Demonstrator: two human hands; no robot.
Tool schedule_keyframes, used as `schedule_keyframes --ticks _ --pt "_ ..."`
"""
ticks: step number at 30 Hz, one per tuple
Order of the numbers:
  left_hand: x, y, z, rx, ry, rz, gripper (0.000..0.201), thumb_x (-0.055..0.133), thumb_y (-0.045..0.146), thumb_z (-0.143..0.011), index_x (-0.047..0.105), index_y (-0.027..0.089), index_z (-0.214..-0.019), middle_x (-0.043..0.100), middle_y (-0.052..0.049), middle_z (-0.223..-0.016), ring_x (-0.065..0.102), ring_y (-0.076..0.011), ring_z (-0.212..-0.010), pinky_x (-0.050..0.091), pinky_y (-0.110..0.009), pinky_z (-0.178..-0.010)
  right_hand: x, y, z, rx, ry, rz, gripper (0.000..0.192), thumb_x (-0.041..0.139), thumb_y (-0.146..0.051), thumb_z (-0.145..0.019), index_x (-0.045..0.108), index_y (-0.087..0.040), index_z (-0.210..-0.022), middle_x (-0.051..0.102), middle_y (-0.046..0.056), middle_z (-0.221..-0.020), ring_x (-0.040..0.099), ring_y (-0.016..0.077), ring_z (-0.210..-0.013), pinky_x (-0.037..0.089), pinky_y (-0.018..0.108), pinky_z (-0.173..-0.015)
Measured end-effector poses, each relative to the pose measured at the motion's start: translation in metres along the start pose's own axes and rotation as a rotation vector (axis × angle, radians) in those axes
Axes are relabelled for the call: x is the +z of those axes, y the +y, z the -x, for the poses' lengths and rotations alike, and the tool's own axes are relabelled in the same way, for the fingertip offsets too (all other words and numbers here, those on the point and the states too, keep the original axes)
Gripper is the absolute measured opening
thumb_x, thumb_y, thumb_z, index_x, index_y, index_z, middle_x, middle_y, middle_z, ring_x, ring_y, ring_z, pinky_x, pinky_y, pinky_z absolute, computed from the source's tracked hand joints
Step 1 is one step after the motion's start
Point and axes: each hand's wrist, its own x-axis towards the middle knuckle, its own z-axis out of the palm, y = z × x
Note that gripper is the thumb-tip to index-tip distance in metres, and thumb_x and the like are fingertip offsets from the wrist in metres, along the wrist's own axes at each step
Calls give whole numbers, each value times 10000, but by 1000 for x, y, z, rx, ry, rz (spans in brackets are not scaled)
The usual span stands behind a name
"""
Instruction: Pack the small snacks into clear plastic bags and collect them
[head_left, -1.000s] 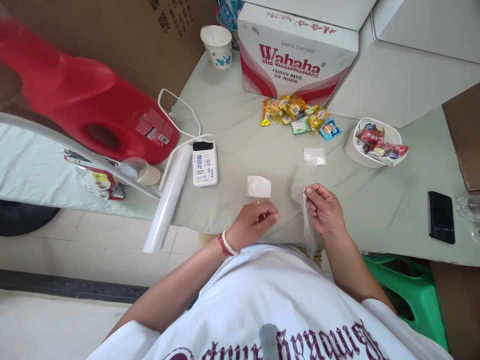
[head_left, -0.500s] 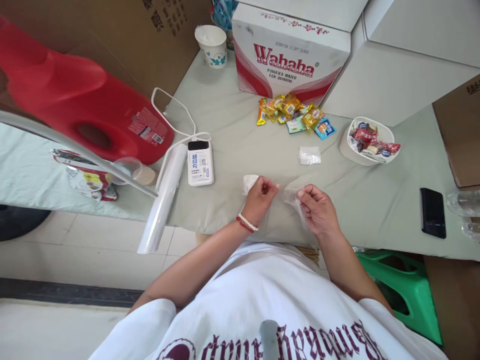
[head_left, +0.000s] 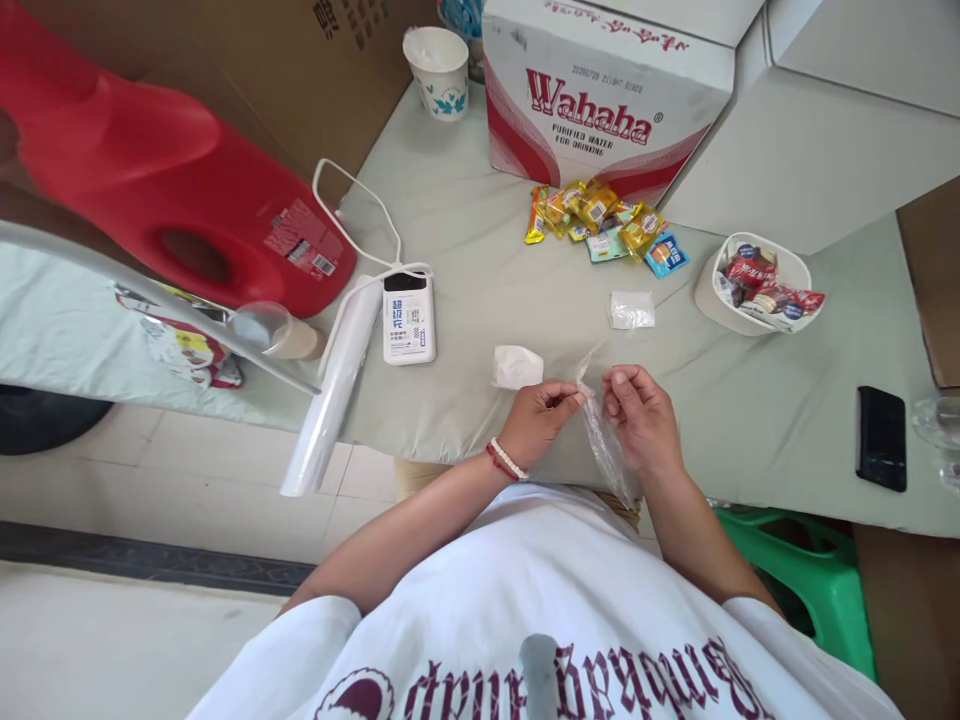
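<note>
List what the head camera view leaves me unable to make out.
All in the head view:
Clear plastic pinched by the left hand: see-through, so its outline is vague; whether the right hand touches it is unclear.
Red jug: upper end cut off by the left edge.
Clear container: cut off by the right edge.
White device: smallest print too tiny.
Green stool: partly hidden by the table.

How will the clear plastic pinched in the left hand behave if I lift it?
The clear plastic is probably floppy: it hangs in creases from the left hand. It looks thin and see-through, so likely very light. Its lower end may swing or trail, since it dangles well below the pinch.
</note>
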Motion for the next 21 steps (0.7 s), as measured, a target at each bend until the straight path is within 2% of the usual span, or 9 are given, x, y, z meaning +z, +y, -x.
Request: schedule_keyframes --ticks 4,7,12,17,21 --pt "0 2 0 4 -14 -13 303 720 457 -832 762 159 -801 665 3 -717 543 -135 -714 429 -269 -705 -14 10 9 -50 -63 265 322 832 -494 -806 692 -226 -917 647 3 -872 511 126 -730 423 253 -666" --pt "1 1 0 23 9 -47 293 732 446 -815 768 155 -806 683 -7 -743 552 -140 -731 431 -268 -708 -15 14 12 -36 -62 331 328 832 -500 -790 670 -221 -854 629 -10 -796 485 127 -682 391 260 -631" --pt "-4 -3 1 -23 55 -68 304 753 453 -781 732 150 -782 638 5 -707 510 -126 -689 412 -267 -686 -14 10 10 41 -101 254 348 834 -514 -784 668 -211 -821 587 -26 -696 460 115 -630 362 253 -598" --pt "-9 -3 4 -35 -45 -37 363 717 516 -811 660 158 -795 545 32 -683 448 -114 -674 375 -260 -664 -12 4 10 152 -123 152 397 861 -544 -736 674 -200 -802 584 -25 -667 454 108 -605 356 247 -578" --pt "-12 -2 6 -34 -106 -73 390 654 552 -857 587 174 -784 449 52 -665 381 -107 -656 321 -252 -620 -13 4 10 163 -147 190 402 835 -560 -759 685 -193 -824 590 -21 -678 456 107 -606 357 247 -572"
